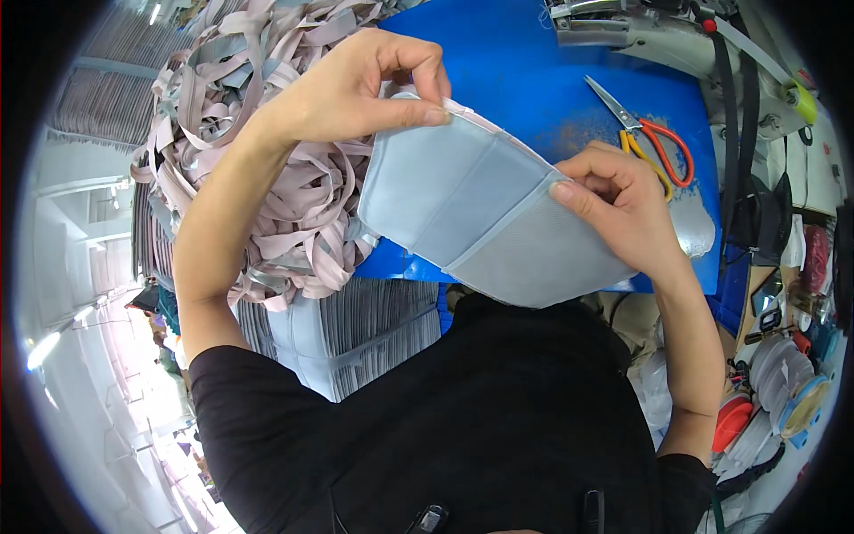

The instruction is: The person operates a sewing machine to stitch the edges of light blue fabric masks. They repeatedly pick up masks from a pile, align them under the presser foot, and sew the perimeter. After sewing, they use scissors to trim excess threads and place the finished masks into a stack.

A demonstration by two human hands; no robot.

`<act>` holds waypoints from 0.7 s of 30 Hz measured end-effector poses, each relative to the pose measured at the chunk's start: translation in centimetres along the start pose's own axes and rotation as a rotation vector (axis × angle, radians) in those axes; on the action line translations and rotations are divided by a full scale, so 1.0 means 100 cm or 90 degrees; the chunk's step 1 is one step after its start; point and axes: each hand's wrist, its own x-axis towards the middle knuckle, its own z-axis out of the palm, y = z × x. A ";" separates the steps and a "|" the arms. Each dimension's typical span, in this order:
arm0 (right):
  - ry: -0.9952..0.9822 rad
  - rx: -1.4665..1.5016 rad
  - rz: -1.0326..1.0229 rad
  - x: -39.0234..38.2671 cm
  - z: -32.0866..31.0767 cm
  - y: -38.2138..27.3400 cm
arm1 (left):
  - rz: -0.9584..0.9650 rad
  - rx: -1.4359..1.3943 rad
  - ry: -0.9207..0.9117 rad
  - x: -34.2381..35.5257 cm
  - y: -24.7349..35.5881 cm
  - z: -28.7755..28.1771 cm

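Between my hands hangs a light grey fabric panel (463,191) with stitched seams across it and a pinkish strip along its top edge. My left hand (374,89) pinches the panel's upper left corner between thumb and fingers. Farther down the same edge, my right hand (618,200) grips it, thumb pressed on the near face beside a seam. The panel is tilted, its lower end close to my black shirt. Just beyond my right hand lie scissors (642,133) with one red and one yellow handle, blades apart.
A blue work surface (498,53) lies under my hands. Tangled pink and grey fabric strips (302,196) heap up at left. Stacked grey panels (356,329) stand below its front edge. A sewing machine (658,36) is at the far right, with thread spools (778,374) nearer.
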 end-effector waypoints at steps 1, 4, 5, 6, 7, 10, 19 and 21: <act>0.002 -0.003 0.004 0.000 0.000 -0.001 | 0.011 -0.013 0.003 0.000 -0.002 0.001; 0.003 -0.030 0.005 0.000 0.000 0.000 | 0.025 -0.028 0.012 0.001 -0.005 0.003; 0.010 -0.024 -0.005 0.000 0.001 0.000 | 0.016 -0.017 0.017 0.000 -0.003 0.003; 0.017 -0.017 -0.015 0.000 0.002 0.001 | 0.007 -0.007 0.021 -0.001 -0.002 0.003; 0.025 -0.011 -0.025 -0.001 0.003 0.002 | 0.001 -0.008 0.028 -0.001 -0.001 0.003; 0.016 -0.013 -0.019 -0.001 0.001 0.002 | -0.010 -0.007 0.054 -0.002 0.001 0.003; 0.002 -0.030 -0.045 -0.003 0.002 -0.002 | 0.046 0.050 0.089 -0.005 0.001 0.004; 0.002 -0.023 -0.055 -0.002 0.003 0.000 | 0.060 0.038 0.103 -0.004 -0.001 0.006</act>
